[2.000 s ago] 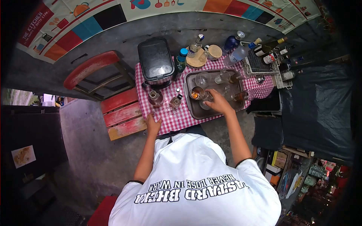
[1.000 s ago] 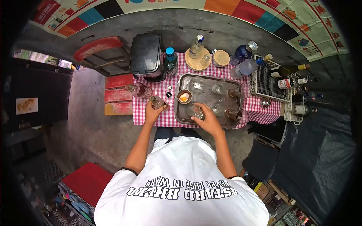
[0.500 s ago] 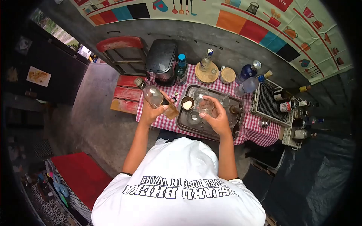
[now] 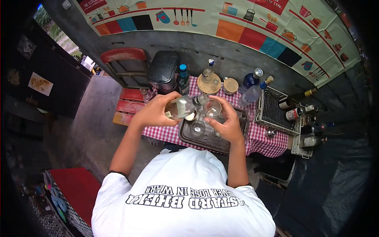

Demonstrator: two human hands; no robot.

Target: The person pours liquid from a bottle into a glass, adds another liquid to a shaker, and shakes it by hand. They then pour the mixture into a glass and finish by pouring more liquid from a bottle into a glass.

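Observation:
My left hand (image 4: 160, 110) is wrapped round a clear glass bottle (image 4: 181, 108), tipped so that its neck points right, at the rim of a drinking glass. That clear glass (image 4: 212, 108) is gripped between the thumb and fingers of my right hand (image 4: 229, 120). I cannot make out whether liquid is flowing. Both hands are above a dark metal tray (image 4: 182, 136). On the tray are an upturned-looking glass (image 4: 197, 128) and a small bowl (image 4: 191, 115) with something white in it, partly hidden by the bottle. Other glasses on the tray are partly covered by my right hand.
A red-checked cloth (image 4: 160, 132) covers the table. Along the back stand a black bin (image 4: 163, 69), a blue-capped bottle (image 4: 183, 79), a bottle on a wooden round (image 4: 207, 73) and a lidded jar (image 4: 230, 85). A wire basket (image 4: 272, 108) and several bottles are at right.
My left hand has turned the bottle from neck up-left to neck pointing right, and brought it against the glass. My right hand has shifted slightly with the glass. The view has shifted a little.

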